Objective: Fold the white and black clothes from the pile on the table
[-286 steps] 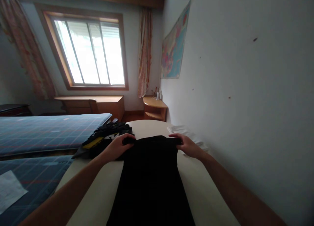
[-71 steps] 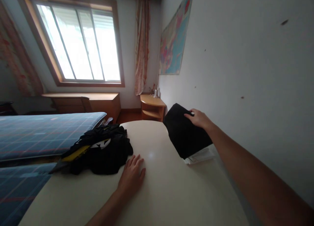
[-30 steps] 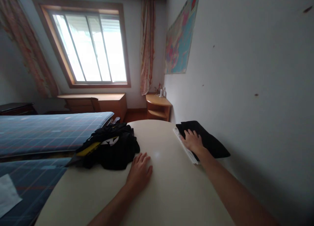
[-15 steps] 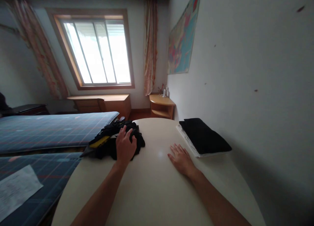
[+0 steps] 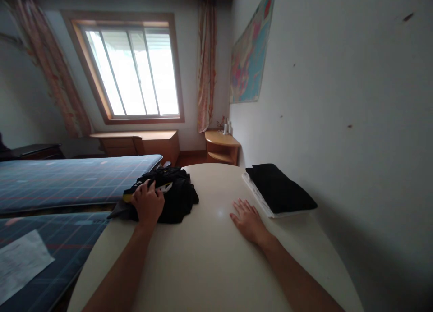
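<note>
A crumpled heap of black clothes (image 5: 181,197) with a yellow patch lies at the left edge of the round white table (image 5: 203,258). Over the heap's left part is my left hand (image 5: 148,204), its fingers bent and apart; no cloth is seen gripped in it, and the fingertips partly hide the yellow patch. My right hand (image 5: 249,221) lies flat on the tabletop with fingers spread. Just beyond it, to the right, is a neatly folded stack with a black garment (image 5: 280,189) on top and a white layer (image 5: 257,195) beneath.
To the left are beds with blue plaid mattresses (image 5: 77,179); a sheet of paper (image 5: 23,262) rests on the nearer one. A wall (image 5: 338,77) with a map (image 5: 252,55) runs along the right. A wooden desk (image 5: 158,143) and a corner shelf (image 5: 221,138) stand beyond the table.
My left hand has moved left across the clothes heap, uncovering more of its right side, and its fingers are more bent. My right hand stays flat in place.
</note>
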Tool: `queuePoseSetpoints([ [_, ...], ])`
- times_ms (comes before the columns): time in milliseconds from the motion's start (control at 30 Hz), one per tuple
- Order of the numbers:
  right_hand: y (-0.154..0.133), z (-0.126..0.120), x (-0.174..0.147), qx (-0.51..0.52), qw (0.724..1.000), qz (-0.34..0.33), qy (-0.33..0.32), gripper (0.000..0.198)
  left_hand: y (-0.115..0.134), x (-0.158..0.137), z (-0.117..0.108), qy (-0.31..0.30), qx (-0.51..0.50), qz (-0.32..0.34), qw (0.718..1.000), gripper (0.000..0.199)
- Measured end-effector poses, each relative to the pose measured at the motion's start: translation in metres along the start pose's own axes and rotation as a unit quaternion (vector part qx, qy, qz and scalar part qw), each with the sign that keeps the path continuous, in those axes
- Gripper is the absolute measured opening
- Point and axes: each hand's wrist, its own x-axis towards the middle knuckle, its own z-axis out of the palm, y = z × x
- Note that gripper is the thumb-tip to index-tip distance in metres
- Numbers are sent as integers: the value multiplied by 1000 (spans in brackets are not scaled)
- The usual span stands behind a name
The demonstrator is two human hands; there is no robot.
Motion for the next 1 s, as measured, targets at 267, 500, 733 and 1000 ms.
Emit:
queuePoseSetpoints([
  [267,-3,-2,-2,0,1000,0,-2,64,30,4,-22,3,-168,157,973,36],
  [500,0,-4,-2,34,999,-20,4,65,76,-25,-36,-165,-255,331,894,34],
  [733,0,-22,-15,172,960,-221,-9,104,113,-54,-59,-334,-422,325,777,29],
  [1000,8,-46,-20,247,954,-165,50,34,109,-58,-53,-388,-385,220,808,68],
])
